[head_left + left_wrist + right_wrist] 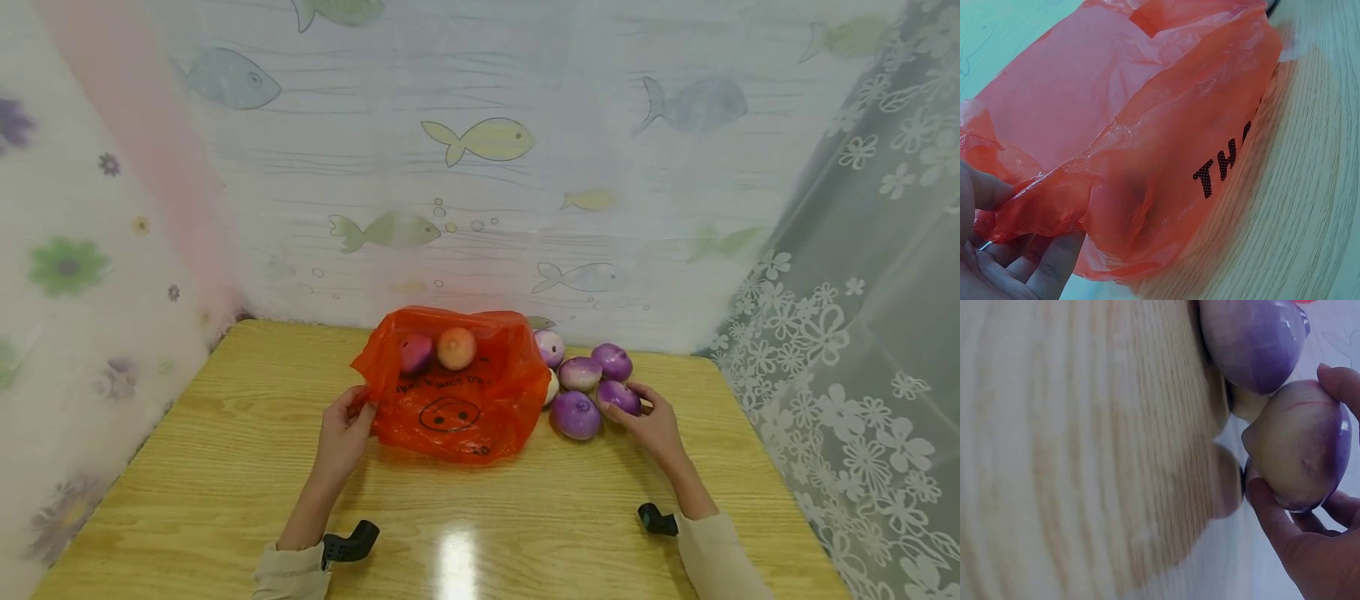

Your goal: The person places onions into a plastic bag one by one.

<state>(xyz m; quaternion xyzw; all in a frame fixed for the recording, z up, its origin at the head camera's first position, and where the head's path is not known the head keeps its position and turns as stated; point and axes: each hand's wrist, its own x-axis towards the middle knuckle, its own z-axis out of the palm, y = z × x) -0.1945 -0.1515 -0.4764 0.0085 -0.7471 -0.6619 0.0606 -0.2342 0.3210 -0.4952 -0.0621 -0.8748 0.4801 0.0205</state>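
A red plastic bag (510, 417) with black printing lies on the table, its mouth spread wide. My left hand (345, 429) pinches the bag's left edge, and in the left wrist view the thumb and fingers (1057, 265) press the bunched film between them. Inside the bag sit a reddish-purple onion (415, 353) and a round orange-tinted one (457, 348). To the right of the bag, my right hand (658, 423) grips a purple onion (617, 397), thumb on one side and fingers on the other. The right wrist view shows this onion (1300, 444) tilted, its pale pointed end facing left.
Several more purple-and-white onions cluster beside the bag, among them a near one (576, 416), a whitish one (581, 373) and a far one (612, 362). The wooden table (225, 467) backs onto a fish-printed curtain (480, 192). Lace-patterned fabric (847, 400) hangs along the right.
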